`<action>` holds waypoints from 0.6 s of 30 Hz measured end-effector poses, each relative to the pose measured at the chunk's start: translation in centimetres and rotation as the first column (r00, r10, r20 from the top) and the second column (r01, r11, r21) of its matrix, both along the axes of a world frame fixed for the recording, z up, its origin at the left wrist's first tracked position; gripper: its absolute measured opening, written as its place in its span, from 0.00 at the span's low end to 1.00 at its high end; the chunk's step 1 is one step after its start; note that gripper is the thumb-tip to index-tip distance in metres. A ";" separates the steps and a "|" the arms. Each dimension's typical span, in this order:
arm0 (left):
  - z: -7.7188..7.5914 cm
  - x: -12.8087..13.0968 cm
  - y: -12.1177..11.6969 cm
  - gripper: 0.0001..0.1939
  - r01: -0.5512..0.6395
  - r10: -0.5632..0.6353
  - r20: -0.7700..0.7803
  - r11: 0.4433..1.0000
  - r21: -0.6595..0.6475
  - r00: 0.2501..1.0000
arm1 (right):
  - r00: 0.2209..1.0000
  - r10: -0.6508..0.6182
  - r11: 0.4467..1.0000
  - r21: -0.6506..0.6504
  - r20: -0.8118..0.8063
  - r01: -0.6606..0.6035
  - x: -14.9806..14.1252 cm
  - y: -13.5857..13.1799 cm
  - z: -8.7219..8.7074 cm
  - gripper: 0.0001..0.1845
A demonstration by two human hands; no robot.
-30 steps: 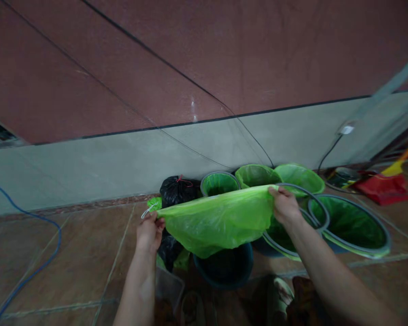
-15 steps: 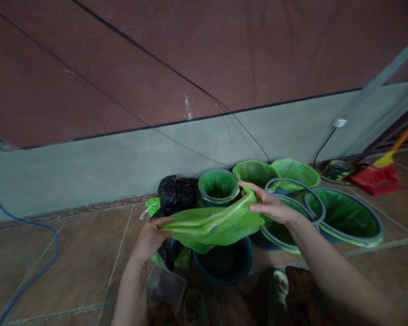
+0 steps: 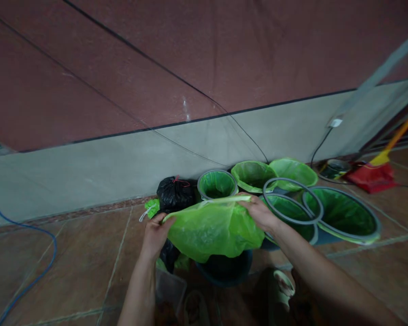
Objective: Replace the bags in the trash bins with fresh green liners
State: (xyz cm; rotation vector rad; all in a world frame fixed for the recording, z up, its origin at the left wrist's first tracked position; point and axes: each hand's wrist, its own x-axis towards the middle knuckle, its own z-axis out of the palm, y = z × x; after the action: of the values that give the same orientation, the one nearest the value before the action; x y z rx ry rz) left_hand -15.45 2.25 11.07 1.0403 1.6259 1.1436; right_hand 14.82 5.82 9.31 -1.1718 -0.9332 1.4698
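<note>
A translucent green plastic bag [image 3: 214, 228] hangs between both my hands, its mouth edge uppermost. My left hand [image 3: 156, 235] pinches the bag's left edge, fingers closed on it. On the right edge my right hand [image 3: 261, 213] grips the rim with fingers folded over the plastic. Directly below the bag stands a dark blue bucket [image 3: 226, 269] with no liner showing. A loose grey ring [image 3: 292, 200] lies tilted across the lined buckets just right of my right hand.
Several green-lined buckets [image 3: 340, 219] stand along the grey wall base. Tied black bags [image 3: 175, 194] sit behind my left hand. A red dustpan with an orange-handled broom [image 3: 372, 176] lies far right. A blue cable [image 3: 27, 240] curls on the tiled floor at left.
The bag was stretched wide, then bunched as my hands came together. Now its mouth is held narrower than before, and it hangs lower over the dark bucket.
</note>
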 end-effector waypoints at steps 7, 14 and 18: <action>-0.9 2.7 0.4 0.09 0.005 -0.007 -0.075 1.000 -0.028 0.997 | 0.984 0.008 1.000 0.018 -0.180 -0.005 -2.6 -0.3 -0.8 0.11; -0.9 5.3 -0.1 0.30 0.380 -0.373 0.137 0.924 -0.029 0.918 | 0.959 0.154 0.987 0.079 -0.239 -0.138 -6.4 -2.0 -1.7 0.14; -1.2 6.8 -0.2 0.42 0.513 -0.513 0.062 0.858 0.021 0.856 | 0.944 0.297 0.948 0.163 -0.140 -0.274 -7.9 -3.2 -1.2 0.16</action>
State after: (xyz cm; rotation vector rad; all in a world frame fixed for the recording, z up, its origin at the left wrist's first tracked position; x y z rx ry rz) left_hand -8.66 2.05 9.92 1.3241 1.1841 0.8047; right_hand 6.91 2.59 8.15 -0.8222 -1.1080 1.6729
